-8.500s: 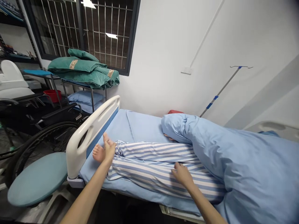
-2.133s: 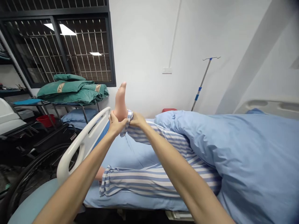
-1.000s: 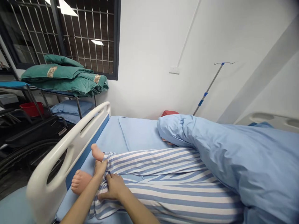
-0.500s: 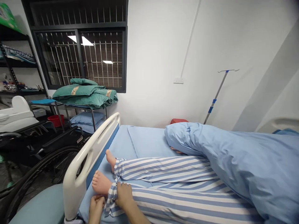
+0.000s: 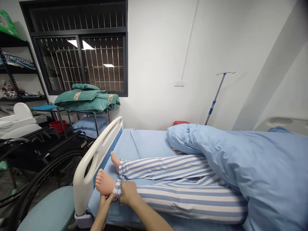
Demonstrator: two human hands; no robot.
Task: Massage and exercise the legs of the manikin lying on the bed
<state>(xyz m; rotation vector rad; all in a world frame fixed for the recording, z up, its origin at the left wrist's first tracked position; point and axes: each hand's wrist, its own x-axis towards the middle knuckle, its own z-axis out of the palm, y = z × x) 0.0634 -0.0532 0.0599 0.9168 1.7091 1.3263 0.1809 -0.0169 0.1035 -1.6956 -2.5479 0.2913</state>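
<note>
White plastic footboard (image 5: pixel 96 163) caps the bed (image 5: pixel 151 138); near foot (image 5: pixel 105 183) lies just inside it; left hand (image 5: pixel 106 202) cups that foot, probably for support, though its finger closure isn't clear; right hand (image 5: pixel 130 192) has fingers clamped over the striped trouser leg (image 5: pixel 190 202), seemingly steadying things.

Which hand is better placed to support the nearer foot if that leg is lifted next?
Probably the left hand: it sits low against the nearer foot, at the heel end. The right hand lies over the striped trouser leg, farther from the toes.
</note>
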